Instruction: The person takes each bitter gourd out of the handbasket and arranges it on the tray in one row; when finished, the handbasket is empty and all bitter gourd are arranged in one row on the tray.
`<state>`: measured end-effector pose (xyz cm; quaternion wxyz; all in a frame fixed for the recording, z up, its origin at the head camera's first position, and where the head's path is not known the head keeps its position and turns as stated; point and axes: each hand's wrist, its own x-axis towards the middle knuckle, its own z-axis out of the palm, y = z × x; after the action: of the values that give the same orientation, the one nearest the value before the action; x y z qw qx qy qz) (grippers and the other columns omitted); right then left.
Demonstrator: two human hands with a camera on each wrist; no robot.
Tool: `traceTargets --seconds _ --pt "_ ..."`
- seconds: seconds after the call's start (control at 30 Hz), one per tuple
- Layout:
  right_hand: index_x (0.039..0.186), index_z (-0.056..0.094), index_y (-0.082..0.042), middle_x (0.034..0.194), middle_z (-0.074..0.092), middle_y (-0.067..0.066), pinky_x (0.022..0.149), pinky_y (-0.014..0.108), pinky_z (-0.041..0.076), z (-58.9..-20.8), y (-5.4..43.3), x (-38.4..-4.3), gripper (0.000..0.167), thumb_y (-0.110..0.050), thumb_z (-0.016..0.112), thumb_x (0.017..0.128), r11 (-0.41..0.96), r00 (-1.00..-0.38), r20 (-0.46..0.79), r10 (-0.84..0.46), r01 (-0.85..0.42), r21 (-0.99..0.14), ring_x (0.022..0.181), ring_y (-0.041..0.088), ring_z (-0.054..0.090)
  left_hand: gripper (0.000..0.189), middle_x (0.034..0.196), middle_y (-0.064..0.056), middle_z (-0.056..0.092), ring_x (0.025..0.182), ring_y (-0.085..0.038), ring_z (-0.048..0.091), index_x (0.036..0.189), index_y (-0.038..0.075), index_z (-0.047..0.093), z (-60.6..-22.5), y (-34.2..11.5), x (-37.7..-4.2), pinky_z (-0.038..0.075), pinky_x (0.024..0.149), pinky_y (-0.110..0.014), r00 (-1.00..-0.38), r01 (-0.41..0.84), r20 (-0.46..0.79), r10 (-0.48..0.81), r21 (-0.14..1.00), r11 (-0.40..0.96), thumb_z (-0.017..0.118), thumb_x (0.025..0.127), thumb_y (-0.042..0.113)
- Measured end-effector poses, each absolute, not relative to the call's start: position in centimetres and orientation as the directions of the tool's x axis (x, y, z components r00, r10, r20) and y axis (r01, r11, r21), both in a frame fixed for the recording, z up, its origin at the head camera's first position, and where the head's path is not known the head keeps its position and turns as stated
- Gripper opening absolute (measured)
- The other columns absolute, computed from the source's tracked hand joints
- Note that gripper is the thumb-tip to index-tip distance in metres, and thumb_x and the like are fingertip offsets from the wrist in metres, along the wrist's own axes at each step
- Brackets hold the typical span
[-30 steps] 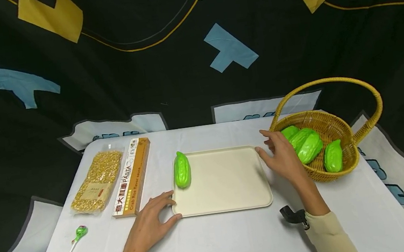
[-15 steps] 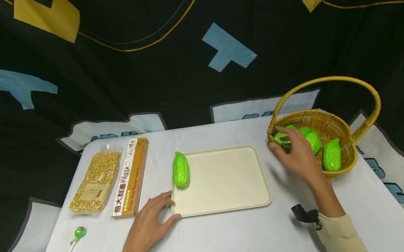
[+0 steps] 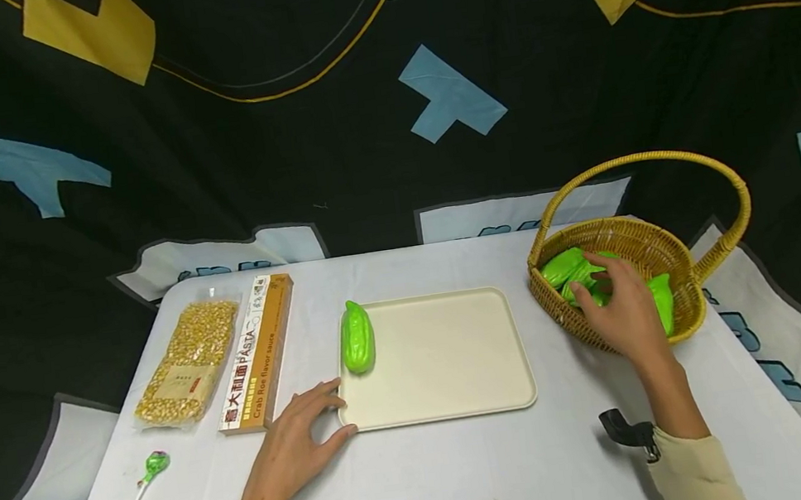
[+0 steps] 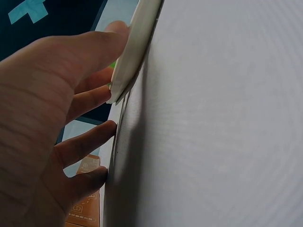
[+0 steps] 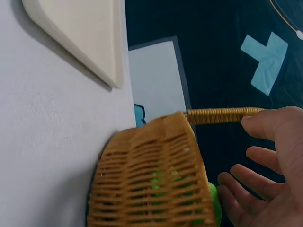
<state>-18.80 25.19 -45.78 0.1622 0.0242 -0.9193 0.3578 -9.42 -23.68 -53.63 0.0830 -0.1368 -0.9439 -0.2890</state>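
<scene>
My left hand [image 3: 293, 447] rests at the near left corner of a cream tray [image 3: 452, 360], thumb and fingertips touching its rim with the fingers spread. On the tray's left side lies a green ribbed fruit [image 3: 357, 337], shaped like a star fruit. My right hand [image 3: 625, 310] is over a wicker basket [image 3: 566, 317], fingers loosely bent and thumb apart, close to several more green ribbed fruits [image 3: 563, 267]. The hand partly covers those fruits. In the right wrist view, the right hand [image 5: 272, 165] shows beside the basket's rim, with no fruit visibly held.
Left on the white table are a bag of yellow corn kernels [image 3: 197, 342], a pasta box [image 3: 257, 351] and a green-topped lollipop [image 3: 155, 464]. The basket's tall handle [image 3: 640, 158] arches above its opening. A black cloth [image 3: 285, 164] hangs behind the table.
My right hand has moved right, from beside the tray's right edge to over the basket's fruits. The left hand and the fruit on the tray have stayed in place.
</scene>
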Motion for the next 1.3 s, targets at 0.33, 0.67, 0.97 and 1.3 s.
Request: traceTargets --seconds 0.33,0.67,0.97,1.3 --pt "0.148 0.057 0.003 0.140 0.055 0.031 0.098 0.066 0.054 -45.8 26.6 -17.8 0.054 -0.015 0.075 0.100 0.768 -0.928 0.322 0.187 -0.066 -0.637 0.123 0.050 0.061 0.037 0.150 -0.002 0.066 0.139 -0.032 0.062 0.114 0.019 0.078 -53.6 -23.8 -9.4 0.047 0.120 -0.055 -0.958 0.282 0.202 0.204 0.528 0.801 0.094 0.085 0.034" --pt "0.154 0.049 0.006 0.147 0.049 0.037 0.111 0.075 0.040 -45.7 28.5 -17.8 0.064 -0.019 0.074 0.100 0.793 -0.939 0.189 0.288 0.124 -0.596 0.137 0.056 0.046 0.038 0.150 -0.001 0.067 0.138 -0.032 0.062 0.114 0.020 0.078 -53.8 -23.7 -9.4 0.048 0.119 -0.055 -0.958 0.280 0.209 0.197 0.530 0.800 0.095 0.084 0.034" --pt "0.159 0.044 0.004 0.156 0.041 0.040 0.116 0.080 0.035 -45.2 29.6 -18.3 0.071 -0.024 0.073 0.100 0.811 -0.932 0.091 0.350 0.253 -0.528 0.145 0.061 0.036 0.038 0.151 -0.001 0.066 0.139 -0.032 0.061 0.115 0.019 0.078 -53.8 -23.7 -9.4 0.046 0.121 -0.056 -0.959 0.277 0.206 0.195 0.537 0.797 0.095 0.084 0.034" --pt "0.161 0.039 0.004 0.147 0.039 0.043 0.099 0.079 0.046 -45.1 30.4 -18.1 0.078 -0.025 0.073 0.097 0.811 -0.932 -0.004 0.363 0.318 -0.492 0.131 0.063 0.042 0.037 0.149 -0.003 0.067 0.137 -0.034 0.063 0.113 0.019 0.078 -53.9 -23.7 -9.5 0.045 0.120 -0.060 -0.952 0.294 0.236 0.193 0.537 0.790 0.096 0.083 0.029"
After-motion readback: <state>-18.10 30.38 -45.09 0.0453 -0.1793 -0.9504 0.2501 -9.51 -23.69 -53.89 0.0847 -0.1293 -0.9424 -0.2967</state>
